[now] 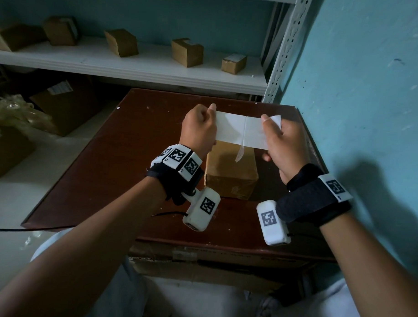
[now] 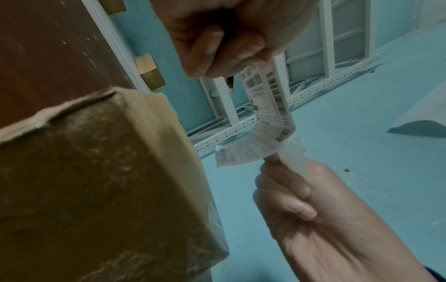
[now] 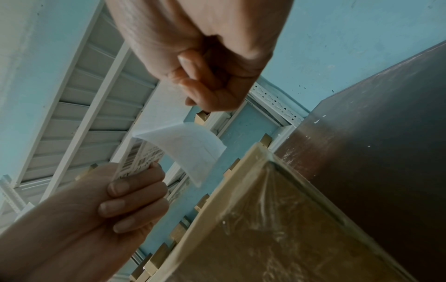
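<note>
A white label strip (image 1: 240,130) is stretched between my two hands above a brown cardboard box (image 1: 230,174) on the dark brown table (image 1: 113,161). My left hand (image 1: 198,129) pinches its left end, and my right hand (image 1: 282,141) pinches the right end, where a corner sticks up. The left wrist view shows the printed barcode label (image 2: 267,114) curving down from my left hand (image 2: 224,47) to my right hand (image 2: 301,200). In the right wrist view my right hand (image 3: 205,66) pinches a blank translucent sheet (image 3: 188,148), while my left hand (image 3: 115,200) grips the barcode label (image 3: 137,162).
A white metal shelf (image 1: 129,66) behind the table carries several small cardboard boxes (image 1: 121,42). A turquoise wall (image 1: 354,82) stands close on the right. A large carton (image 1: 206,260) sits under the table's near edge. More cartons (image 1: 66,104) lie on the floor at left.
</note>
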{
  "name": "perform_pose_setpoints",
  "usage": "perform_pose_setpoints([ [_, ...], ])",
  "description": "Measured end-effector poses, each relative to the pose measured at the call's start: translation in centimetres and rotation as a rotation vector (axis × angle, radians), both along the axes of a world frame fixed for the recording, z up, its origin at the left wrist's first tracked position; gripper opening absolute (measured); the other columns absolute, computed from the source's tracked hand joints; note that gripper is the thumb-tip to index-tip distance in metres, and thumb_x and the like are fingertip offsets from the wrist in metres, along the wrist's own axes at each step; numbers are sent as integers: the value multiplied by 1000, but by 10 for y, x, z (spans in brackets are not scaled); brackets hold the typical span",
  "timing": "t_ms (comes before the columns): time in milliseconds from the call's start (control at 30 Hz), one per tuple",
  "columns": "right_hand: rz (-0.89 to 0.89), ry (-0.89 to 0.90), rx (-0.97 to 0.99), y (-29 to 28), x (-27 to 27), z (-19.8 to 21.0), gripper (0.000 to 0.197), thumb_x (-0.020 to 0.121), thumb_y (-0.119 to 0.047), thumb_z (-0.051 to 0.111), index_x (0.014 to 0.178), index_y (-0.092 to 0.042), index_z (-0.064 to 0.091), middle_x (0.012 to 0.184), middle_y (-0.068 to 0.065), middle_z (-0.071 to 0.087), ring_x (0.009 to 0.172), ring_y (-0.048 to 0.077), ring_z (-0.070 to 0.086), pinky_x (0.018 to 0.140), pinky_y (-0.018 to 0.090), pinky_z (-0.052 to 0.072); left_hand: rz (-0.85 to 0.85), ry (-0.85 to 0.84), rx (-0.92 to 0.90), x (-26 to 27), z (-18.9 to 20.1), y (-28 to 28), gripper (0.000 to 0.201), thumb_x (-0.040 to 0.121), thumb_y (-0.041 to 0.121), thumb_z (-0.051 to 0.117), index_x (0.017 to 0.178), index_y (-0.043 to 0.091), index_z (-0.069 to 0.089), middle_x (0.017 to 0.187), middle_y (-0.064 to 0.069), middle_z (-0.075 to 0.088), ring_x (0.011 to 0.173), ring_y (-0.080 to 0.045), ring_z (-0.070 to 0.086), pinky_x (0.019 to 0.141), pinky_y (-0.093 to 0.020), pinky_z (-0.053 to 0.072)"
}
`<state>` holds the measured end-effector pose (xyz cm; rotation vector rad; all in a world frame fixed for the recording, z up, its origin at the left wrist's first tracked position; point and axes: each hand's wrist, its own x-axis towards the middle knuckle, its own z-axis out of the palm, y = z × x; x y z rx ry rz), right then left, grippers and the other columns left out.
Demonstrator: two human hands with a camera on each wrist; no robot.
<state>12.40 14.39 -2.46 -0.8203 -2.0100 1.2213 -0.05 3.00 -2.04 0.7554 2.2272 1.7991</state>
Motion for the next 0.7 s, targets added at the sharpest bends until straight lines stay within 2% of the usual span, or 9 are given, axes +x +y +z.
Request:
perform_pose_setpoints([
  [67,-4,6,-5,0,0,1,42,100,-36,50,99,5,57,92,27,65,68,21,62,40,17,41,5,2,3,0,0,0,33,103,32,40,101,3,54,69,-2,51,46,-9,50,35,-16,39],
  [333,-13,-9,-5,-1,0,3,42,100,-38,50,100,3,57,94,27,65,75,28,66,41,17,41,4,1,-5,0,1,0,35,103,32,39,104,0,54,70,-2,50,44,-7,48,35,-14,38],
  [433,-11,-11,5,-1,1,3,41,100,-37,49,100,4,57,92,24,66,72,24,67,41,17,41,4,1,-1,0,1,0,34,103,32,39,102,1,54,69,-1,50,44,-7,47,35,-15,38],
  [567,-15,-8,2,-1,1,3,43,100,-38,50,100,5,57,94,26,66,81,33,68,41,18,42,3,-7,0,0,1,0,32,103,32,39,100,3,53,70,-1,50,45,-8,48,35,-14,37],
  [700,-8,-6,-3,-1,0,4,42,100,-37,49,100,4,57,91,22,67,72,23,67,41,18,41,3,-11,8,0,1,-1,31,103,32,39,100,3,53,73,-2,50,45,-7,48,35,-13,36],
])
